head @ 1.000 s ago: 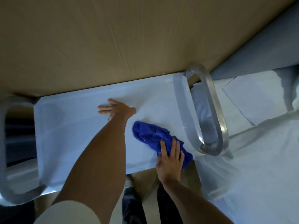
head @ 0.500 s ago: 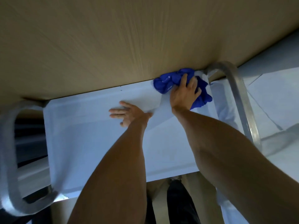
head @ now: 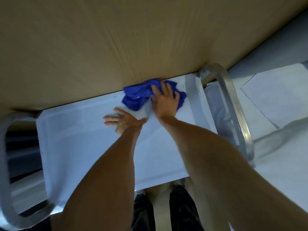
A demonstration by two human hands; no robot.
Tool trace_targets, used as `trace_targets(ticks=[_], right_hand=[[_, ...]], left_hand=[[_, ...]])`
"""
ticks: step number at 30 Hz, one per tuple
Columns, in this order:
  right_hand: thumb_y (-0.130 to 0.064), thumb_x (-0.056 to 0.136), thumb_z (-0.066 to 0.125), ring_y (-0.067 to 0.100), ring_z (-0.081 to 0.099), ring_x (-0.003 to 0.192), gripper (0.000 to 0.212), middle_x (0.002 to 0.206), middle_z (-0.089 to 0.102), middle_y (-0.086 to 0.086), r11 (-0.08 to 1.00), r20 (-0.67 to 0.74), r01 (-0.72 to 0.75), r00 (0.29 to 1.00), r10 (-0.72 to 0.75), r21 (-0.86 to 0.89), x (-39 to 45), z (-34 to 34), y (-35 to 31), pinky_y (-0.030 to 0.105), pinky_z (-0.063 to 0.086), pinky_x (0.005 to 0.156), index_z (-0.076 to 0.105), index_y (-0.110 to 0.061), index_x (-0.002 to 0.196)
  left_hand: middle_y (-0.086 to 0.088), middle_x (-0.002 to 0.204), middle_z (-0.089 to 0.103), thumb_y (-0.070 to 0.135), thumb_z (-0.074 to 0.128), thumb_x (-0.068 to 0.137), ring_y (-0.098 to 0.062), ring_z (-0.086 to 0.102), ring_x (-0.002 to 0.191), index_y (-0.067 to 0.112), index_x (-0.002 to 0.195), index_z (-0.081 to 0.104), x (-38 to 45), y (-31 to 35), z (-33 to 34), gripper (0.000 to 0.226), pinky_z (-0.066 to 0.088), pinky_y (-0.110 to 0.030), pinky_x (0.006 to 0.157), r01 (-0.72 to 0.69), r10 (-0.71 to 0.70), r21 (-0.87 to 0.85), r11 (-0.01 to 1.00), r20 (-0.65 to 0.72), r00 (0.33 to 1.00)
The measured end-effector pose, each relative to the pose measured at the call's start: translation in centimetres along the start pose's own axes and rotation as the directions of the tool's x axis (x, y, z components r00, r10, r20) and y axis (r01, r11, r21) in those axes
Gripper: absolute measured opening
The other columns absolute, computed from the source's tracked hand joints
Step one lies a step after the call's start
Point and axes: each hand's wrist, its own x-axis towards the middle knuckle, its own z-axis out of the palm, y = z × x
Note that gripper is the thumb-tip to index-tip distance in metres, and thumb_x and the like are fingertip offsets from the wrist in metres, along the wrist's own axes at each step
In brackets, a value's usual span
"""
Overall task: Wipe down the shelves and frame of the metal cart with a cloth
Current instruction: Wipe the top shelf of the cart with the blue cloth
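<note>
The metal cart's top shelf [head: 80,144] is a pale shiny tray below me. A crumpled blue cloth [head: 136,97] lies at its far edge, against the wall. My right hand [head: 164,100] presses flat on the cloth with straight fingers. My left hand [head: 121,121] rests flat on the shelf just left of and nearer than the cloth, fingers spread. A rounded metal handle [head: 233,114] of the frame rises at the shelf's right end, and another handle [head: 6,164] curves at the left end.
A tan wall [head: 116,39] stands right behind the shelf's far edge. Pale floor [head: 275,100] shows to the right of the cart. My dark trouser legs [head: 180,209] stand at the shelf's near edge.
My right hand swept the cloth from the shelf's near right edge to the far right corner, then slid it left along the far edge. My left hand stayed flat on the shelf.
</note>
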Motion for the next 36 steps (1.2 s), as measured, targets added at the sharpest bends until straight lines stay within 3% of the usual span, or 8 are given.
trace_targets(ticks=[3,10,15,21,24,26,30,36], right_hand=[[-0.043,0.090,0.046,0.028,0.051,0.132,0.046,0.139,0.058,0.009,0.986,-0.216,-0.163,0.962,0.168,0.044,1.1,-0.7,3.5,0.054,0.039,0.100,0.063,-0.030,0.130],[-0.037,0.098,0.045,0.028,0.035,0.142,0.049,0.152,0.043,0.011,0.969,-0.186,-0.249,0.952,0.242,-0.011,1.0,-0.7,1.9,0.054,0.027,0.109,0.047,-0.022,0.145],[-0.032,0.095,0.042,0.030,0.030,0.142,0.054,0.151,0.039,0.015,0.958,-0.108,-0.287,0.953,0.285,-0.010,0.0,-0.7,-3.7,0.058,0.023,0.110,0.044,-0.016,0.147],[-0.034,0.084,0.043,0.034,0.048,0.132,0.055,0.135,0.055,0.021,0.994,-0.042,0.068,0.996,-0.072,-0.087,-4.2,4.6,-15.9,0.061,0.032,0.102,0.060,-0.014,0.132],[-0.034,0.081,0.045,0.032,0.057,0.122,0.051,0.126,0.064,0.015,0.851,0.044,0.512,0.858,-0.511,-0.113,-4.7,7.2,-22.5,0.059,0.042,0.095,0.068,-0.018,0.123],[-0.034,0.085,0.049,0.028,0.050,0.129,0.048,0.135,0.059,0.006,0.768,0.158,0.634,0.771,-0.617,-0.089,-4.8,7.7,-27.1,0.055,0.038,0.098,0.063,-0.025,0.130],[-0.035,0.093,0.054,0.022,0.025,0.147,0.053,0.155,0.037,0.001,0.861,0.200,0.506,0.850,-0.487,-0.054,-6.0,7.9,-28.3,0.052,0.018,0.115,0.046,-0.033,0.145],[-0.046,0.097,0.044,0.032,0.027,0.146,0.050,0.157,0.037,0.005,0.998,-0.038,-0.037,0.999,0.035,-0.055,-7.2,5.1,-11.4,0.055,0.012,0.117,0.043,-0.038,0.147]], left_hand=[[-0.038,0.153,-0.020,0.066,0.076,0.067,-0.055,-0.011,0.143,0.008,0.155,-0.011,0.0,-0.3,0.0,0.136,0.038,-0.054,0.107,-0.031,0.031,-0.025,0.999,-0.008,0.999],[-0.017,0.163,-0.001,0.048,0.069,0.084,-0.036,0.007,0.150,0.017,0.156,0.011,0.6,-10.2,-1.6,0.097,0.031,-0.048,0.115,-0.314,0.298,-0.132,0.940,-0.131,0.946],[-0.024,0.156,-0.029,0.075,0.074,0.060,-0.044,-0.019,0.146,0.020,0.156,-0.011,4.8,-23.0,-5.1,0.139,0.018,-0.058,0.116,0.070,-0.080,-0.160,0.985,-0.062,0.995],[-0.027,0.154,-0.031,0.075,0.073,0.062,-0.050,-0.019,0.144,0.019,0.155,-0.012,5.6,-23.8,-4.8,0.138,0.020,-0.056,0.116,-0.004,-0.010,-0.169,0.986,-0.079,0.997],[-0.029,0.154,-0.031,0.076,0.071,0.063,-0.051,-0.018,0.144,0.019,0.155,-0.014,6.1,-23.6,-4.5,0.137,0.022,-0.056,0.116,0.020,-0.034,-0.151,0.988,-0.088,0.996],[-0.030,0.153,-0.030,0.078,0.068,0.065,-0.052,-0.017,0.143,0.018,0.155,-0.015,6.3,-23.2,-4.8,0.136,0.025,-0.056,0.115,0.040,-0.049,-0.124,0.992,-0.073,0.996],[-0.031,0.154,-0.027,0.079,0.063,0.067,-0.053,-0.014,0.144,0.016,0.155,-0.013,6.4,-22.9,-5.0,0.133,0.027,-0.057,0.115,0.051,-0.056,-0.079,0.996,-0.061,0.997],[-0.031,0.155,-0.025,0.077,0.070,0.064,-0.053,-0.016,0.143,0.012,0.155,-0.012,6.0,-22.8,-4.9,0.138,0.024,-0.062,0.113,0.038,-0.043,-0.091,0.995,-0.048,0.998]])
